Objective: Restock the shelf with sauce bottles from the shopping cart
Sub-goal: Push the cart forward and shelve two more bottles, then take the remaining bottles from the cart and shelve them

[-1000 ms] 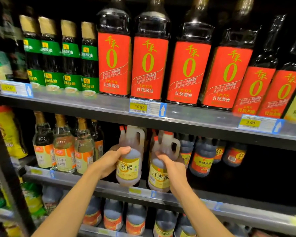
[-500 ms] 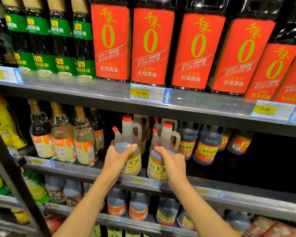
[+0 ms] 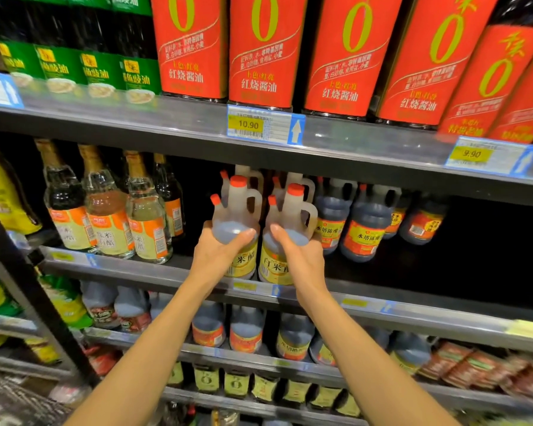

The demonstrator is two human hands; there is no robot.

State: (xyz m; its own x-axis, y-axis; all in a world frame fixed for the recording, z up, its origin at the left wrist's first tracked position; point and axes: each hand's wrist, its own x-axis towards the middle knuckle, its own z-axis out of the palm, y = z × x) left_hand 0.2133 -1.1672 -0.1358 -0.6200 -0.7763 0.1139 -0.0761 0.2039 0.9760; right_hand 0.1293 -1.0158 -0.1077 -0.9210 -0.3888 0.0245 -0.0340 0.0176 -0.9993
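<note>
With both arms extended, left hand (image 3: 220, 252) wraps the left vinegar jug (image 3: 239, 229) and right hand (image 3: 300, 256) wraps the right vinegar jug (image 3: 285, 241). Jugs stand side by side, nearly touching, upright on the middle shelf (image 3: 413, 305) edge between the hands.

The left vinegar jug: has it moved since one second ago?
Yes. The left vinegar jug went down onto the shelf edge, having been held tilted above it. The left hand grips it.
</note>
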